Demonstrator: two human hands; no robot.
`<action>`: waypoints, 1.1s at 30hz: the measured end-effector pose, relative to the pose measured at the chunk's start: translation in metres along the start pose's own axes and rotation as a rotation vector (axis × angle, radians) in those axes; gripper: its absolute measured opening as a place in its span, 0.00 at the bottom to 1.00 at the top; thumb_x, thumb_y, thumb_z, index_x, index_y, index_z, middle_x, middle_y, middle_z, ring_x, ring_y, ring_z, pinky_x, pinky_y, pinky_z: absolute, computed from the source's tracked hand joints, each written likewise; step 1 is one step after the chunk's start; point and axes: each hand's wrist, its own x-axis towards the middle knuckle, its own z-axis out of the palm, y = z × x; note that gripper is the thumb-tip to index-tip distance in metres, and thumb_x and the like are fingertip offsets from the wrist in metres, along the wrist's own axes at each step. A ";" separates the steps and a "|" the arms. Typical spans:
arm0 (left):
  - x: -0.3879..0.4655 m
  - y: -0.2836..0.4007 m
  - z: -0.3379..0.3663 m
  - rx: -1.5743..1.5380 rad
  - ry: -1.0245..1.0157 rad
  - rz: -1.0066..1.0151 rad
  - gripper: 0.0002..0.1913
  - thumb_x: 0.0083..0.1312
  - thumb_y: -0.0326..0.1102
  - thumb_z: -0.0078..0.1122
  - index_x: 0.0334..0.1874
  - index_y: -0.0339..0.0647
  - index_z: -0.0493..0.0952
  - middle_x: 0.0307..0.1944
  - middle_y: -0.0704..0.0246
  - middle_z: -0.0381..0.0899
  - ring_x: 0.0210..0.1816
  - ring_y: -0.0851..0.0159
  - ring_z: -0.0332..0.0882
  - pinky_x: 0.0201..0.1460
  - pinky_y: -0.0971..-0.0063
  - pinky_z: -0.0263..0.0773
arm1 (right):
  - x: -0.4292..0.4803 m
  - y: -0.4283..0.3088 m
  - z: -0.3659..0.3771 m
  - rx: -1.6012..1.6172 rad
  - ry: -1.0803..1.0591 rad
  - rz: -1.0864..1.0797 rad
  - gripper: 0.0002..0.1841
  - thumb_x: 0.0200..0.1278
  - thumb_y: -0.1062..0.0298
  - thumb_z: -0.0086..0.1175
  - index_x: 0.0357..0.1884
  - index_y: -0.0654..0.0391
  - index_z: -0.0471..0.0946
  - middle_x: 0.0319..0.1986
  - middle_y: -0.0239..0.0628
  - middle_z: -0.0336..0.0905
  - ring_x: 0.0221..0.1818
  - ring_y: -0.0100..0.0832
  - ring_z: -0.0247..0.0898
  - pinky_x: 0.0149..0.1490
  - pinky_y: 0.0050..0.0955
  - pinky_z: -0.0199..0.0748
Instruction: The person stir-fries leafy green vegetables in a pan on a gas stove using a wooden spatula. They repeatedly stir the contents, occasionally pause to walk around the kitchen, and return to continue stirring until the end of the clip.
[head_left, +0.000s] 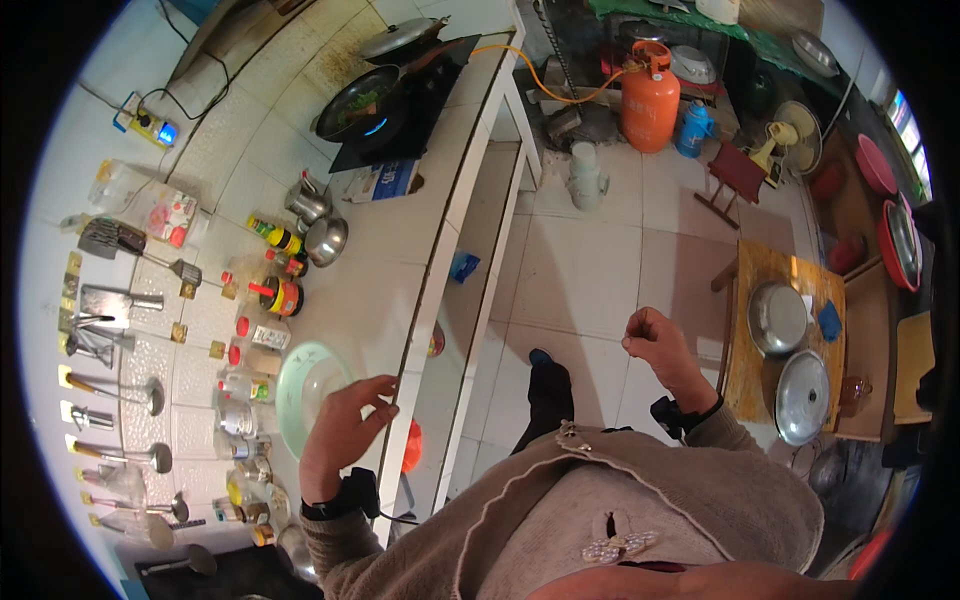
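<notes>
My left hand (345, 424) hovers by the edge of the white tiled counter (390, 277), thumb and fingers slightly apart and nothing between them. Beside it stands a pale green plastic basin (296, 390), partly hidden by the hand. Out over the floor, my right hand (660, 341) has its fingers curled in and the thumb against them; nothing shows in it. A black wok (349, 112) with green leaves and a brown piece inside sits at the far end, over a black gas stove (431, 112) where a blue flame shows.
Sauce bottles (281, 296) and jars line the wall, with ladles (154, 397) and a cleaver (112, 300) hanging above. An orange gas cylinder (649, 97) stands at the back. On my right, a wooden table (787, 262) holds a metal bowl (778, 319) and a lid (802, 397).
</notes>
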 end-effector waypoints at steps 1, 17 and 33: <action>0.024 -0.010 -0.008 0.010 0.039 -0.001 0.20 0.66 0.30 0.69 0.60 0.36 0.81 0.47 0.57 0.89 0.45 0.59 0.88 0.49 0.67 0.79 | 0.026 -0.005 0.004 -0.003 -0.007 0.009 0.05 0.68 0.74 0.61 0.40 0.57 0.75 0.31 0.27 0.75 0.34 0.19 0.69 0.42 0.22 0.70; 0.428 -0.055 -0.123 0.096 0.604 0.338 0.26 0.75 0.48 0.60 0.66 0.36 0.75 0.63 0.51 0.79 0.59 0.44 0.79 0.59 0.55 0.75 | 0.416 -0.139 0.041 -0.221 0.000 -0.285 0.14 0.75 0.67 0.59 0.53 0.66 0.79 0.42 0.36 0.84 0.44 0.23 0.77 0.51 0.24 0.76; 0.627 -0.070 -0.162 0.318 0.241 -0.559 0.34 0.66 0.31 0.58 0.76 0.32 0.64 0.71 0.43 0.71 0.70 0.40 0.71 0.70 0.52 0.69 | 0.826 -0.234 0.075 -0.852 -0.343 -0.811 0.25 0.66 0.60 0.67 0.63 0.58 0.79 0.65 0.48 0.76 0.67 0.51 0.71 0.67 0.44 0.73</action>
